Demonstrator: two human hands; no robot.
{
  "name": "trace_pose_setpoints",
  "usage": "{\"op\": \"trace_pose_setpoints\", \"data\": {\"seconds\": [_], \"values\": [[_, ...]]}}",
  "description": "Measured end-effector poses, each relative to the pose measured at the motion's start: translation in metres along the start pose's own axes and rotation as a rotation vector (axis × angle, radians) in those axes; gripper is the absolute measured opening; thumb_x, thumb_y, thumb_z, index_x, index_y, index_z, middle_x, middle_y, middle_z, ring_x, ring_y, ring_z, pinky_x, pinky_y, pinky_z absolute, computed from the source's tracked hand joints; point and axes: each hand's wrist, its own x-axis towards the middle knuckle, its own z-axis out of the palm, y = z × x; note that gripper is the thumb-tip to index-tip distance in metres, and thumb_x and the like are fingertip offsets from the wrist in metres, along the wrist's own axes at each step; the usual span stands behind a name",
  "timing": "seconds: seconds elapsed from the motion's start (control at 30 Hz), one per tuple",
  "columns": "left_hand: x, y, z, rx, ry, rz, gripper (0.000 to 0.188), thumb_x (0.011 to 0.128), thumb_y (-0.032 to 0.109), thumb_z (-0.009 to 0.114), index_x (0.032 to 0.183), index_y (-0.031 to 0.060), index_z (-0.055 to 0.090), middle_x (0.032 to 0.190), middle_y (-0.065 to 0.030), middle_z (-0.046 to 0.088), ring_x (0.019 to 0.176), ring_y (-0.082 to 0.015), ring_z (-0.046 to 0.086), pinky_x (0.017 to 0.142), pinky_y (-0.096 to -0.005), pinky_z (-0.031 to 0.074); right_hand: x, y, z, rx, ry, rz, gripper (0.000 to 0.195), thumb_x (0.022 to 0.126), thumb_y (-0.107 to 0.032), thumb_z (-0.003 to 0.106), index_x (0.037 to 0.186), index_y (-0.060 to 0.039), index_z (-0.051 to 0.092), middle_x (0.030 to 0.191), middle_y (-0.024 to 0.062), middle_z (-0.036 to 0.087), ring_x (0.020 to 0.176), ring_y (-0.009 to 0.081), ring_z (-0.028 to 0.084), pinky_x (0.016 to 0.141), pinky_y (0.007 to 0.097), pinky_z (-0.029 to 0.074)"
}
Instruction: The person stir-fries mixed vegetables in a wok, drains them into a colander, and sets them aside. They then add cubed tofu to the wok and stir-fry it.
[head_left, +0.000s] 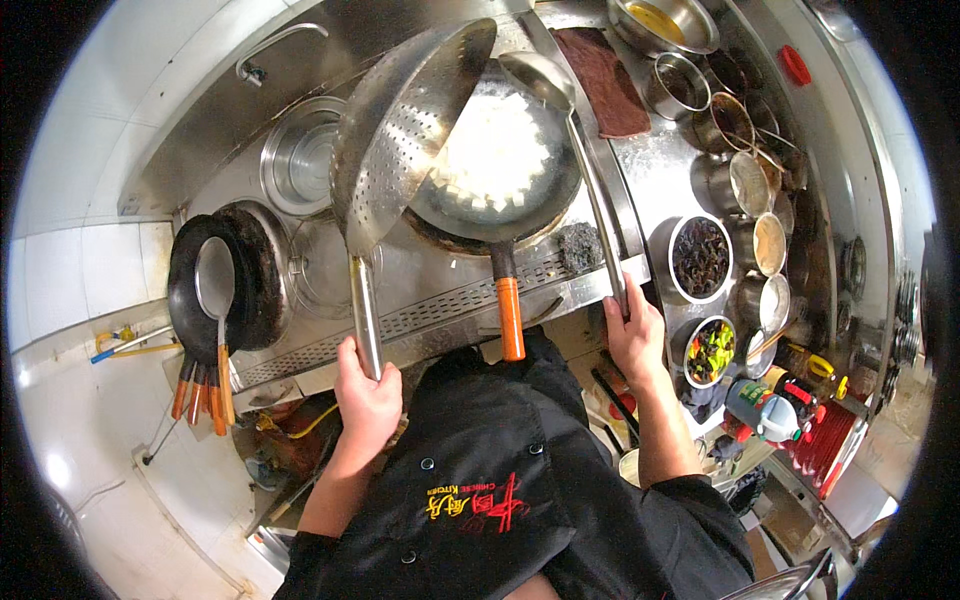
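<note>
My left hand is closed around the metal handle of a large perforated strainer, whose bowl is raised and tilted left of the wok. In my right hand is the long handle of a steel ladle, its bowl above the wok's far right edge. Between them a wok with an orange wooden handle sits over the burner, neither hand on that handle. Many pale, cube-like pieces lie in the wok, partly washed out by glare.
Stacked woks and a skimmer stand left, near a round metal pot. At right are a brown cloth, a bowl of dark food, a bowl of cut peppers, seasoning pots and bottles.
</note>
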Motion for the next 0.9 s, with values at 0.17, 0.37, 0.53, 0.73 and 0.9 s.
{"op": "trace_pose_setpoints", "data": {"seconds": [0.17,0.37,0.53,0.73,0.9], "values": [[0.018,0.012,-0.007,-0.074,0.014,-0.107,0.028,0.084,-0.004,0.06,0.109,0.0014,0.049,0.082,-0.0012,0.052,0.067,-0.0096,0.053,0.062,-0.0252,0.047,-0.014,0.007,0.002,-0.033,0.117,-0.156,0.041,0.092,-0.017,0.065,0.13,-0.0056,0.055,0.088,0.0212,0.068,0.081,0.0397,0.068,0.068,0.0454,0.054],[0.009,-0.017,-0.047,-0.678,-0.06,-0.305,0.033,0.084,-0.004,0.054,0.116,0.0014,0.048,0.078,-0.0061,0.053,0.046,-0.012,0.05,0.037,-0.0271,0.043,-0.024,0.003,0.0,0.106,-0.042,0.064,0.039,0.095,-0.019,0.063,0.13,-0.0024,0.056,0.077,0.0214,0.065,0.07,0.0386,0.065,0.063,0.0418,0.05],[-0.015,-0.091,-0.074,-0.897,-0.153,-0.647,0.038,0.085,0.0,0.054,0.122,0.002,0.051,0.076,-0.0069,0.055,0.049,-0.0135,0.054,0.037,-0.0289,0.044,-0.028,0.001,0.008,0.334,-0.126,0.261,0.036,0.097,-0.021,0.061,0.128,-0.0011,0.059,0.065,0.0095,0.058,0.056,0.0172,0.057,0.056,0.0347,0.047],[-0.046,-0.163,-0.069,-1.04,-0.317,-0.753,0.035,0.086,0.008,0.053,0.121,0.0047,0.052,0.073,-0.0044,0.053,0.048,-0.0126,0.047,0.039,-0.0285,0.04,-0.022,-0.013,0.009,0.503,-0.278,0.405,0.034,0.1,-0.02,0.058,0.129,-0.0023,0.059,0.065,-0.0006,0.053,0.054,0.0066,0.049,0.049,0.0261,0.043],[-0.045,-0.186,-0.06,-1.056,-0.33,-0.77,0.038,0.086,0.012,0.053,0.123,0.0053,0.052,0.074,-0.0047,0.054,0.053,-0.0151,0.05,0.043,-0.0308,0.043,-0.006,-0.041,0.018,0.484,-0.36,0.403,0.033,0.101,-0.019,0.056,0.128,-0.0015,0.059,0.066,-0.0022,0.053,0.053,0.0063,0.048,0.049,0.025,0.042]]}}
